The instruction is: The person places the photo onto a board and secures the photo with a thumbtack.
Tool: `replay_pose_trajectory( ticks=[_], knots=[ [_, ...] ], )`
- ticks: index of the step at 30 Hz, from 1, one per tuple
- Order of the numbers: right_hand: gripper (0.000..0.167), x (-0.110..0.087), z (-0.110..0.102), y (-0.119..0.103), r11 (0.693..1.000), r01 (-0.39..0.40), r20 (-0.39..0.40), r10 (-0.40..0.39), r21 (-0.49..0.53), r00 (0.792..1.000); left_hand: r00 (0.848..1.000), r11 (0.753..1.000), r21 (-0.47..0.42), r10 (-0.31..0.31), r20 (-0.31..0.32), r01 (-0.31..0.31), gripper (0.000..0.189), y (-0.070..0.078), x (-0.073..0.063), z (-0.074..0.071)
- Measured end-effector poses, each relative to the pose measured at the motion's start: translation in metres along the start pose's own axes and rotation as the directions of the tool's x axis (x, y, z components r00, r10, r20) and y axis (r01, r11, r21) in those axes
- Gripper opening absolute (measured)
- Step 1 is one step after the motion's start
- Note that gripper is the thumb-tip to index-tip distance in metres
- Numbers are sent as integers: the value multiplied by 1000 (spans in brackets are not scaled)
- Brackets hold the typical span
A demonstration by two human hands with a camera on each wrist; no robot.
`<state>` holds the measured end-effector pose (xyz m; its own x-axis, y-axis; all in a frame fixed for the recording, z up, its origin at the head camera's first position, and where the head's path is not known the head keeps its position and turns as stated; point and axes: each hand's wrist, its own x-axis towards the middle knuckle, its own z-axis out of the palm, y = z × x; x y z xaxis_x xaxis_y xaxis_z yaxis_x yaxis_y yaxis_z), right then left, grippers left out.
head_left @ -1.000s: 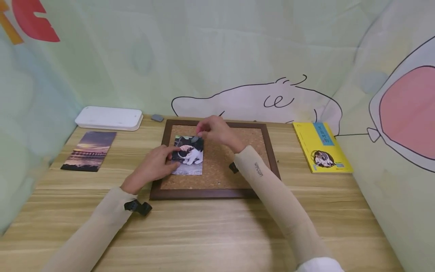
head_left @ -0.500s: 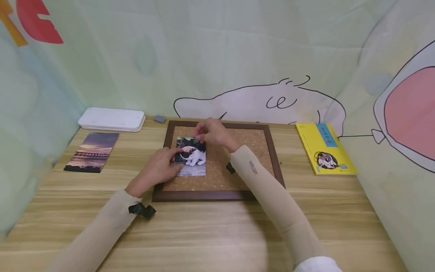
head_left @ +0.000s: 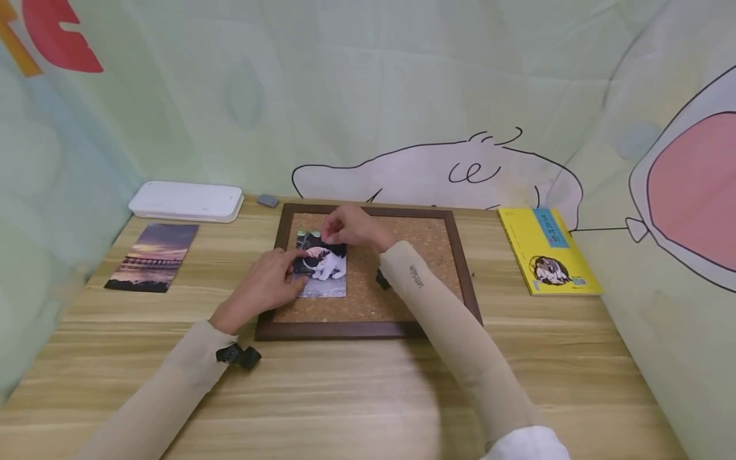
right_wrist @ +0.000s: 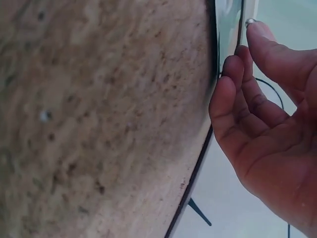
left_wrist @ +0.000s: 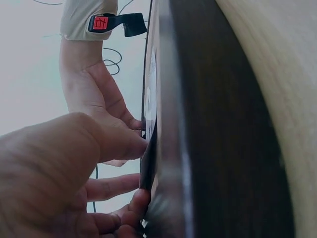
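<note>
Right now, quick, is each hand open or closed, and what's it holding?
Left hand: open, touching the cat photo.
Right hand: closed, seemingly pinching a small silvery thing.

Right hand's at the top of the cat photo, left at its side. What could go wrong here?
1. The small shiny piece at the thumb tip of the right hand could slip and drop.
2. The cat photo could shift on the corkboard if the left hand eases off.
3. Its edge appears lifted in the left wrist view, so it may crease.
</note>
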<state>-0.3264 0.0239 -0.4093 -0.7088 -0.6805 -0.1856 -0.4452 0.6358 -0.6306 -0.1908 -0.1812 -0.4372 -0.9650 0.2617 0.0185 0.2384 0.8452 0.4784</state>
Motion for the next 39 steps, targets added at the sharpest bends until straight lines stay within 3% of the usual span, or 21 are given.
replay_pose_trajectory(
  ticks=[13,34,39],
  knots=[
    [8,6,5,1,996,-75,-15,75,56,997,999,1000,13,14,-36,-13,55,0,-2,4],
    [6,11,6,-4,980,-200,-28,200,23,979,1000,1000,7,15,-18,-15,54,1,-2,4],
    [7,13,5,-8,970,-226,-28,229,85,973,999,1000,6,24,-30,-24,54,-1,-3,5]
  ],
)
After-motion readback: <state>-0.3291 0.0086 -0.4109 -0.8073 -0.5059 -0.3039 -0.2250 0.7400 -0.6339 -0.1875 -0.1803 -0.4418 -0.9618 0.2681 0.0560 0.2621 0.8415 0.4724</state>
